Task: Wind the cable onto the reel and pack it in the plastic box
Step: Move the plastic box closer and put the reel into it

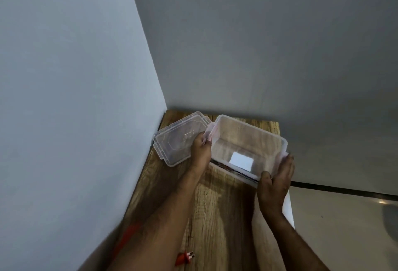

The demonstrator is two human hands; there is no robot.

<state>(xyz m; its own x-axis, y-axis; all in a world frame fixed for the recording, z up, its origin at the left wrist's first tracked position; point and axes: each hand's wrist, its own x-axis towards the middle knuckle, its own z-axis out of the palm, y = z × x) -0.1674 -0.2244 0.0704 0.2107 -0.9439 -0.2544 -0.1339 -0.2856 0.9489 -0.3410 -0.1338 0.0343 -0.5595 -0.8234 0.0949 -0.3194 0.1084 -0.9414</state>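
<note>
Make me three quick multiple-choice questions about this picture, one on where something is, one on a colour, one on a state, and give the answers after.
1. Where does the lid lie?
A. On the box
B. On the wooden table, left of the box, by the wall
C. On the floor

2. What colour is the plug near the bottom edge?
A. Red-orange
B. Blue
C. White

3. What state is the plastic box in?
A. Closed and latched
B. Packed with the reel
C. Open, no reel inside

Answers: 1 B, the lid rests flat on the table beside the box. 2 A, the plug is red-orange. 3 C, the box is lidless, held by the left hand and right hand, wood showing through.
</note>
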